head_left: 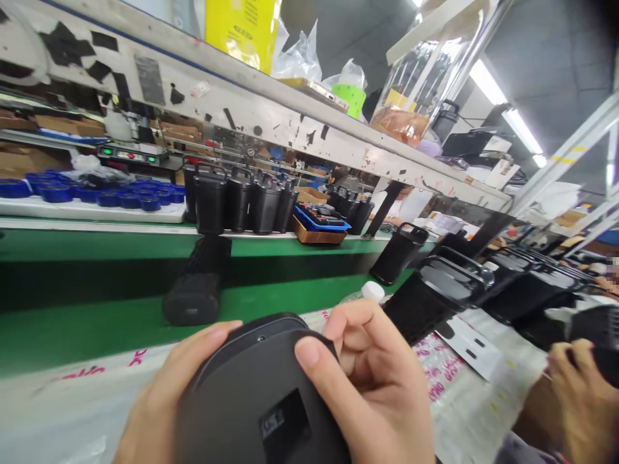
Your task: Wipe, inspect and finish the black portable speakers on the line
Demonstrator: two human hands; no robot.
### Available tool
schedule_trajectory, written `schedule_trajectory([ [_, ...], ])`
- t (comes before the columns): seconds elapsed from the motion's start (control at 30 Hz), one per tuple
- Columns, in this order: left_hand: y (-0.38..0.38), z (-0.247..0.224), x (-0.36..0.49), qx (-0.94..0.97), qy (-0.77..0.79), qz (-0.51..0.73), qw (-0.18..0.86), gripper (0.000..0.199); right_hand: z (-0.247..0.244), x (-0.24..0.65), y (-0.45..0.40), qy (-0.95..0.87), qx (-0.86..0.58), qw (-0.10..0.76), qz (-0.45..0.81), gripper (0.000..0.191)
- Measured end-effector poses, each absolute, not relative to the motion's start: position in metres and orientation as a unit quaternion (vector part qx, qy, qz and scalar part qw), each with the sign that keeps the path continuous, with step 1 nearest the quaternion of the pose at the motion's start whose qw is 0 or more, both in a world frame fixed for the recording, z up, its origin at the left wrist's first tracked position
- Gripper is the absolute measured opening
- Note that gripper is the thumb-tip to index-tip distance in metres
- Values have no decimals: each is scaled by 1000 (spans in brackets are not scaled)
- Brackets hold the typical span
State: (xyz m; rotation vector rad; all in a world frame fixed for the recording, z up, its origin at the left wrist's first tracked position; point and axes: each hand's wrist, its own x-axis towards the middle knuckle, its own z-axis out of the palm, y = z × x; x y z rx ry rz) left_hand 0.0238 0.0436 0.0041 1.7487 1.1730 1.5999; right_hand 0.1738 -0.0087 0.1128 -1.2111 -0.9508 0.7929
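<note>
Close to the camera, both my hands hold a black portable speaker (232,393) with a rounded end facing me. My left hand (159,386) is wrapped around its left side. With thumb and bent fingers, my right hand (382,380) pinches the edge of a thin black cover sheet (280,361) lying over that end. A glossy dark rectangle (285,425) with pale marks sits on the sheet. Above the sheet's upper edge, a strip of the casing shows a small screw or hole. The lower part of the speaker is out of frame.
A similar speaker (193,290) lies on the green belt (261,283). More black speakers with handles (430,290) stand at the right, near a white card (469,348). Another person's hand (580,399) works at far right. Blue rings (111,193) line the far bench; a shelf (271,116) crosses overhead.
</note>
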Motion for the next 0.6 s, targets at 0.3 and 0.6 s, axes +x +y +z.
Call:
schedule_trajectory([
  [0.3,34,10,38,609,412,617,283,68,96,190,-11,-459,-534,623,341,24],
  [0.6,34,24,37,538,470,589,377,24,97,188,-8,-467,-537,626,319,24],
])
